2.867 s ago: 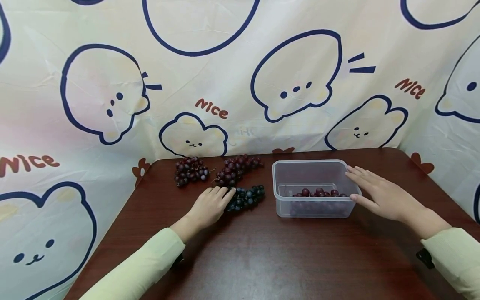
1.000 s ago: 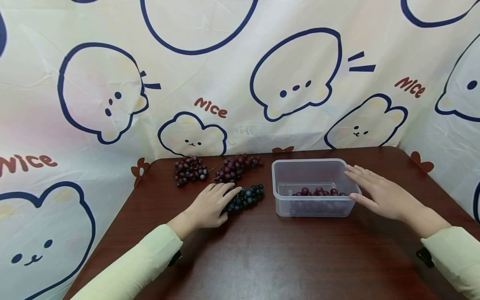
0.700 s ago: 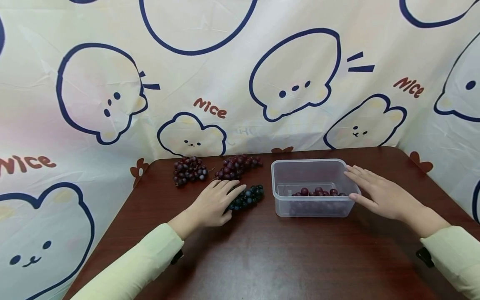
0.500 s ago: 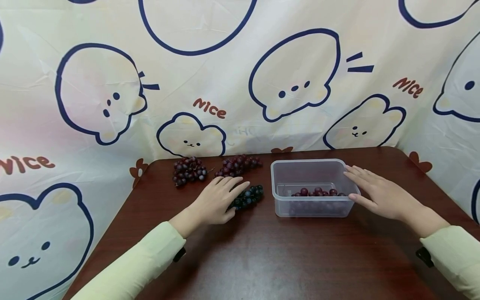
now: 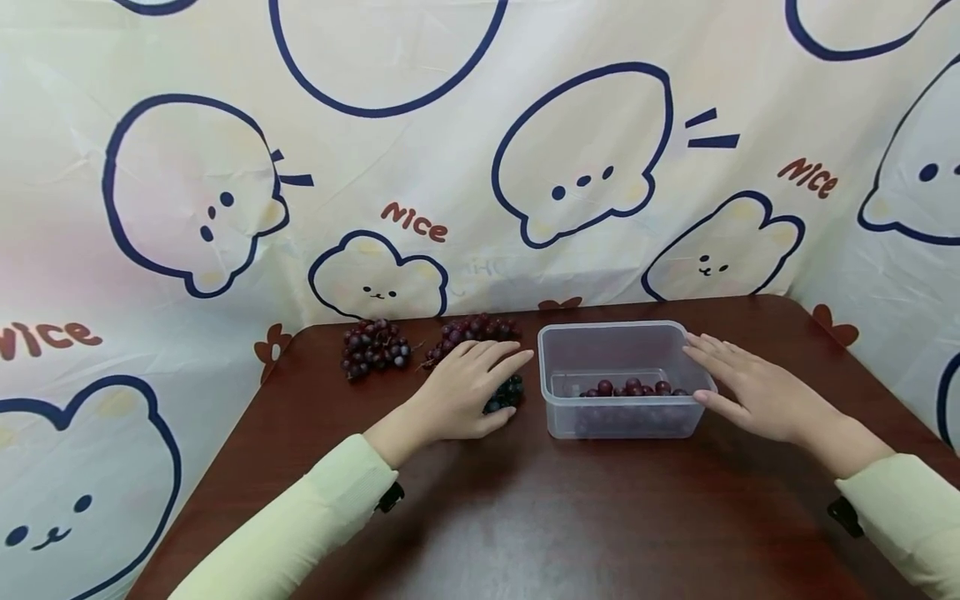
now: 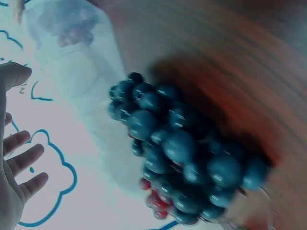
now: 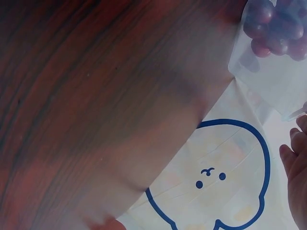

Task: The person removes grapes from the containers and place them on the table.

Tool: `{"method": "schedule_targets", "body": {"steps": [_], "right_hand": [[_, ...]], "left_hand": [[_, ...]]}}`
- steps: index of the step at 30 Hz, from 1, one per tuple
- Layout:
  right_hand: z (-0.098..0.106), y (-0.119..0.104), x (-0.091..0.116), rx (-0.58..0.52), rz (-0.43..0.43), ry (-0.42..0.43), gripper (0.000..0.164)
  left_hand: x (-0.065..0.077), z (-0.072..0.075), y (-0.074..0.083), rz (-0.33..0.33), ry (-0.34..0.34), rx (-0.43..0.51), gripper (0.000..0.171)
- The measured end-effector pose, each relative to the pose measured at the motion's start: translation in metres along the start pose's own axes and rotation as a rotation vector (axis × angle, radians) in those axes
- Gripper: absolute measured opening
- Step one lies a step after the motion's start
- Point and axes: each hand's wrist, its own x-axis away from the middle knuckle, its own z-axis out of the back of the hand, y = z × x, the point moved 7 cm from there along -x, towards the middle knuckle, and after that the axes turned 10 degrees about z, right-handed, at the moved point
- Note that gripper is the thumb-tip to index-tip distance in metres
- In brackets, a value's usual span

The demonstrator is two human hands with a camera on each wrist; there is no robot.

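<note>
My left hand [image 5: 463, 393] hovers over a bunch of dark blue-green grapes [image 5: 507, 395], its fingers spread and partly hiding the bunch. In the left wrist view that hand's fingers [image 6: 25, 160] stand apart from the dark grapes [image 6: 180, 146], holding nothing. To the right is a clear plastic container [image 5: 618, 423] with red grapes [image 5: 633, 388] inside. My right hand [image 5: 768, 396] rests straight fingers and thumb against the container's right side. The right wrist view shows fingers [image 7: 298, 143] next to the container's clear wall [image 7: 268, 86].
Two bunches of reddish-purple grapes lie behind my left hand, one at the left [image 5: 375, 348] and one nearer the middle [image 5: 480, 328]. They sit on a dark brown wooden table [image 5: 570, 517]. A cartoon-printed cloth [image 5: 465, 167] rises behind and at both sides.
My left hand has moved right and slightly away from me, off the left end of the dark grapes and over them. The right hand and container stay put; the head view shifts slightly.
</note>
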Motion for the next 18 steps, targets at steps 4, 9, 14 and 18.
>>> {"method": "schedule_targets", "body": {"steps": [4, 9, 14, 18], "right_hand": [[0.002, 0.0, -0.001, -0.001, -0.003, 0.01, 0.07], [0.002, 0.002, -0.001, -0.006, -0.011, 0.002, 0.07], [0.0, 0.002, 0.0, -0.003, -0.012, 0.003, 0.07], [0.0, 0.0, 0.0, 0.004, 0.001, 0.003, 0.07]], "left_hand": [[-0.016, 0.003, 0.006, 0.003, 0.035, 0.019, 0.068], [-0.037, 0.004, 0.015, -0.028, 0.072, 0.058, 0.069], [-0.059, -0.002, 0.021, -0.037, 0.046, 0.116, 0.068], [-0.074, -0.009, 0.024, -0.03, -0.012, 0.183, 0.066]]}}
